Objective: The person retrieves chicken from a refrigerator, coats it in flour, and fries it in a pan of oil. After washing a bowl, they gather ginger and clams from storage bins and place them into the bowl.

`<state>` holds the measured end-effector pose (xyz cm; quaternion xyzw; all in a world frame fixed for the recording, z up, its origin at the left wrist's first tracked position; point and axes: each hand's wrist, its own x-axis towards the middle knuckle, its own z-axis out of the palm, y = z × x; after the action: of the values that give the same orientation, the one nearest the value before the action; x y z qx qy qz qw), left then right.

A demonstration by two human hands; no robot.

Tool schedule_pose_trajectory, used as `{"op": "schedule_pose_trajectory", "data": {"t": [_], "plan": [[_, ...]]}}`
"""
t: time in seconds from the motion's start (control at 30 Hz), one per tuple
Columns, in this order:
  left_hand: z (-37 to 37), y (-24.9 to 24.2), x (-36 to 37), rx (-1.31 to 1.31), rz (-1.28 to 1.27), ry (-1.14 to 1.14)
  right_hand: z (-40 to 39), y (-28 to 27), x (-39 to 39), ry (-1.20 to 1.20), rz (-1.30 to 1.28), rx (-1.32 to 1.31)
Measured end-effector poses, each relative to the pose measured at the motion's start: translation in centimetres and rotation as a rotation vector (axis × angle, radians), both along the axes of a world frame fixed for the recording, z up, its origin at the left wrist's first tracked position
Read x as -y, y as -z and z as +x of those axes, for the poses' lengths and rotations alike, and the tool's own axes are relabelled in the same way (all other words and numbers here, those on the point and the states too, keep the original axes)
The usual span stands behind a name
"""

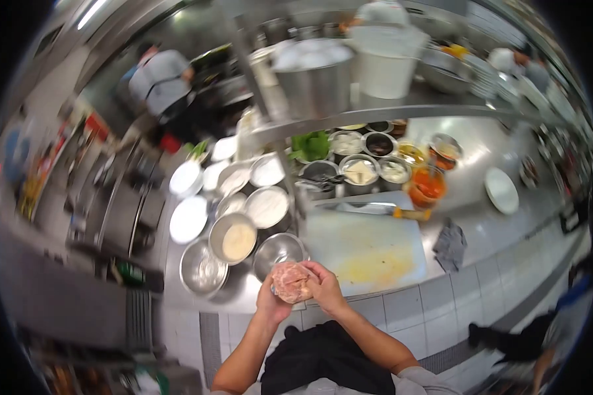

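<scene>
A pinkish lump of raw meat (290, 283) is held up between both hands at the front edge of the steel counter. My left hand (269, 301) cups it from the left, fingers closed on its side. On the other side, my right hand (326, 289) grips it with the thumb pressed against the top. Just beyond the meat sits a steel bowl (280, 252). To its left are a bowl of pale batter-like mix (238, 241) and another steel bowl (204, 266). A stained white cutting board (375, 247) lies to the right, with a knife (369, 209) along its far edge.
Several ingredient tubs, including orange sauce (428, 185) and green leaves (311, 146), stand behind the board. A grey cloth (449, 245) and a white bowl (501, 190) lie right. An overhead shelf (402, 113) carries a large pot (315, 76). Other people work around the kitchen.
</scene>
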<state>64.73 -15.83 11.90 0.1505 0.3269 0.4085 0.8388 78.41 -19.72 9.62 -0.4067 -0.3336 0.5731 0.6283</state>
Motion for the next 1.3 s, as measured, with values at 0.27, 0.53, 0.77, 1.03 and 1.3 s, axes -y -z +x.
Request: {"op": "schedule_pose_trajectory", "data": {"t": [0.27,0.53,0.77,1.03,1.3], "plan": [[-2.3,0.5,1.7,0.163,-0.204,-0.171,-1.7,-6.5,-0.8,-0.012,0.500,1.247],[-7.0,2.6,-1.2,0.006,-0.174,0.109,-3.2,-4.8,-5.1,-0.373,0.479,1.157],[-11.7,4.2,-3.5,0.090,-0.108,0.206,-6.3,-7.2,-6.9,-0.384,0.199,1.058],[-13.6,5.9,-3.6,0.509,-0.222,0.378,-7.6,-10.9,-10.4,-0.666,-0.021,0.955],[-14.3,7.2,-3.1,0.571,-0.285,0.273,-3.1,1.1,-26.6,-0.088,0.095,1.761]]}}
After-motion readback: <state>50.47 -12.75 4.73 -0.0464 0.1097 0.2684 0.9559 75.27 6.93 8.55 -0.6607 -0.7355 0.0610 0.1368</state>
